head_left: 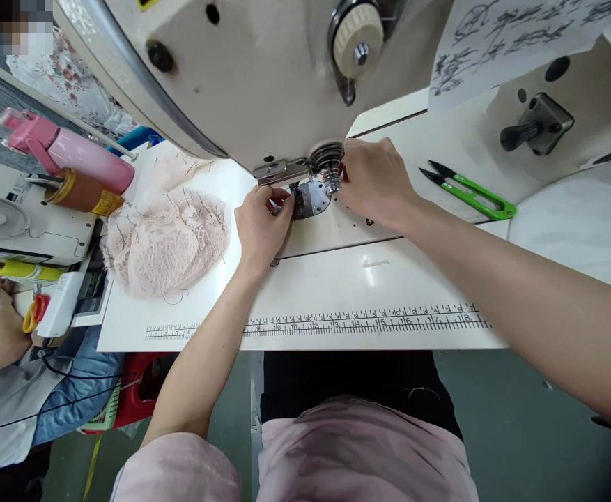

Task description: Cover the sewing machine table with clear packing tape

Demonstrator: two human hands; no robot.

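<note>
Ruler [357, 324] "12"–"18" legible; hands [262, 226] near needle plate [317, 199].

a white tabletop [205, 307] over grey-green floor [524, 439]; yellow line [92, 467], red stool [134, 394] at left.

I sit in a sewing workshop: an industrial sewing machine [284, 77] before me, another machine [28, 209] and a co-worker [2, 390] at left.
</note>
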